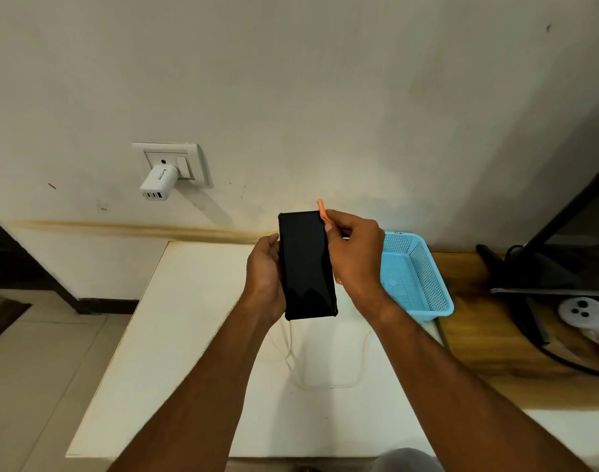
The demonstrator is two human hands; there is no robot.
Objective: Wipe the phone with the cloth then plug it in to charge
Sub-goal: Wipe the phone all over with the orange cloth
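Above the bench [196, 335], the left hand [263, 277] cradles the phone [306, 265] steady; right hand [354, 248] fingers pinch what seems the orange cloth [322, 210] for wiping.

Dim, warm indoor light on my feed, colours muted. The charger [155, 182] throws a soft shadow right and down across the wall [325, 80], so light comes from upper left. No glare; the phone [306, 264] screen reads flat black. Wide-angle bending at edges. Slight softness everywhere, corners darker.
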